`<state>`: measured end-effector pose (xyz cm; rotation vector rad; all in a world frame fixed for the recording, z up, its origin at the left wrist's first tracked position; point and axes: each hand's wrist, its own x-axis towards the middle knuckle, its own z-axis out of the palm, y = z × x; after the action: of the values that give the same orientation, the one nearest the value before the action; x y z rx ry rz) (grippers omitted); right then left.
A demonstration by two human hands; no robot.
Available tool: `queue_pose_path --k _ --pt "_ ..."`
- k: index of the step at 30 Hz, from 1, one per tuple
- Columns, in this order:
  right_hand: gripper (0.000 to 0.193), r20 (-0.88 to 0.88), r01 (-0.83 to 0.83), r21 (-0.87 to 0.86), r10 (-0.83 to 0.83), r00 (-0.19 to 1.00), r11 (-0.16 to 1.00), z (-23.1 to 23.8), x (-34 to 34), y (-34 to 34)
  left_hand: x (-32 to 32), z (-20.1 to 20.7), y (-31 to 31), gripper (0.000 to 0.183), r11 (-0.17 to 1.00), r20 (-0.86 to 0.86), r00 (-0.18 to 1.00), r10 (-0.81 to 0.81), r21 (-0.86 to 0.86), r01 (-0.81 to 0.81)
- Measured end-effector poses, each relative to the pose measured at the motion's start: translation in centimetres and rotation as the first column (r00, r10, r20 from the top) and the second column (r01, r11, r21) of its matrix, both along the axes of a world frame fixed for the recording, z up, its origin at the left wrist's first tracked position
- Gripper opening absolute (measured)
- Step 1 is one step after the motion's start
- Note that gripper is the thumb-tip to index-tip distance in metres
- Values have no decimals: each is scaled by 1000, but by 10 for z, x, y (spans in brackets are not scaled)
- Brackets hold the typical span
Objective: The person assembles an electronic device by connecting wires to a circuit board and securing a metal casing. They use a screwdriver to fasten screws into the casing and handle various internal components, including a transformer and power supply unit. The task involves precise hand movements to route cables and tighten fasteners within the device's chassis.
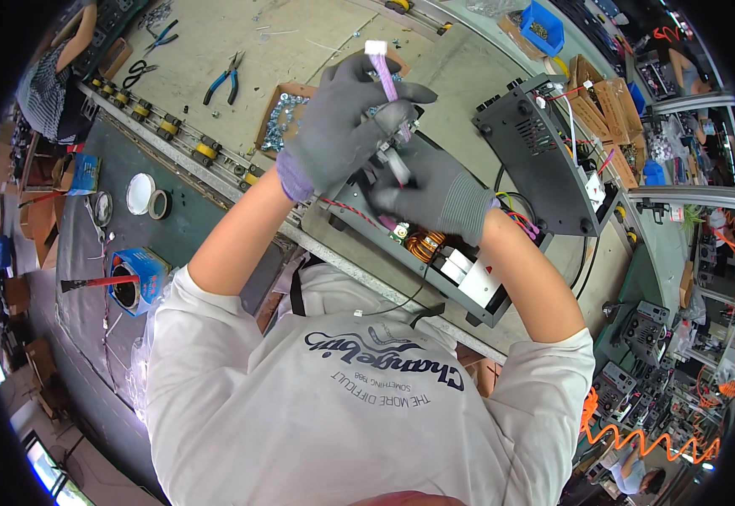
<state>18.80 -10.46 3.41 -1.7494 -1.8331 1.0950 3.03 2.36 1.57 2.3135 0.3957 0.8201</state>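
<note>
My left hand (332, 126), in a grey glove, is closed on a bundle of purple wires (383, 80). A white connector (376, 48) tops the bundle, standing up past the fingers. Just below and to the right, my right hand (443, 198), also gloved in grey, is curled beside the lower part of the wires, its fingers partly smeared by motion. A small whitish piece (396, 166) shows between the two hands; its kind is unclear. Beneath them lies an open black metal case (359, 218) with a copper coil (425, 246) and white blocks (458, 268) inside.
Another dark vented panel (527, 143) stands to the right, with wires beside it. Beyond my left hand are a cardboard box of screws (271, 126), pliers (226, 79) and scissors (138, 72). A roller rail (166, 126) runs along the left. A blue can (141, 282) holds a red-handled tool.
</note>
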Motion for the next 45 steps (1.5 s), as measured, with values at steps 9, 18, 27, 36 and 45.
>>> queue_pose_path --k 9,18,27,36,45 --pt "24 -314 127 40 -108 943 991 2 29 -14 11 7 -9 46 687 168 955 -246 -665 294" --pt "32 100 179 108 -190 977 978 6 28 -7 20 7 -7 19 990 -36 991 -132 38 133" --pt "35 548 228 -51 -163 821 972 9 29 17 22 -17 -11 35 871 22 999 -27 -491 34" --pt "33 623 249 -11 -188 759 969 -22 26 34 18 -18 -8 39 886 -46 993 -107 -458 74" --pt "34 574 234 21 -203 794 972 -22 31 30 18 -19 -10 39 887 -45 994 -104 -456 73"
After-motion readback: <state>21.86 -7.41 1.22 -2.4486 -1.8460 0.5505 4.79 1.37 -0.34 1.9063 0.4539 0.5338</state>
